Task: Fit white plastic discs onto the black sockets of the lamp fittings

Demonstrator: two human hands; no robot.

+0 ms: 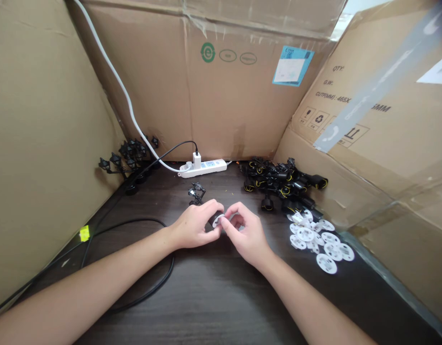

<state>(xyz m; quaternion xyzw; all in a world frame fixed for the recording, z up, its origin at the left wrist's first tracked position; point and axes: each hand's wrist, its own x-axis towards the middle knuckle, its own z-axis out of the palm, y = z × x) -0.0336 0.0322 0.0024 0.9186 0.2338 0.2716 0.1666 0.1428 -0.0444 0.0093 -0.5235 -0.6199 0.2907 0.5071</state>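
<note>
In the head view, my left hand [198, 224] is wrapped round the dark round base of a small black model lantern [196, 190], whose little lantern heads stick out beyond my fingers. A white disc [218, 220] lies against the end of that base, facing me. The thumb and forefinger of my right hand [244, 232] pinch at the disc's right edge. My fingers hide much of the base, and I cannot tell whether the disc is seated in it.
To the right lie a heap of black lantern pieces with yellow wires [281, 182] and a pile of white discs [326, 263]. Finished-looking black lanterns [129, 155] stand at the left. A white power strip [215, 166] sits at the back; a black cable [166, 278] loops on the left. Cardboard walls [235, 105] surround the table.
</note>
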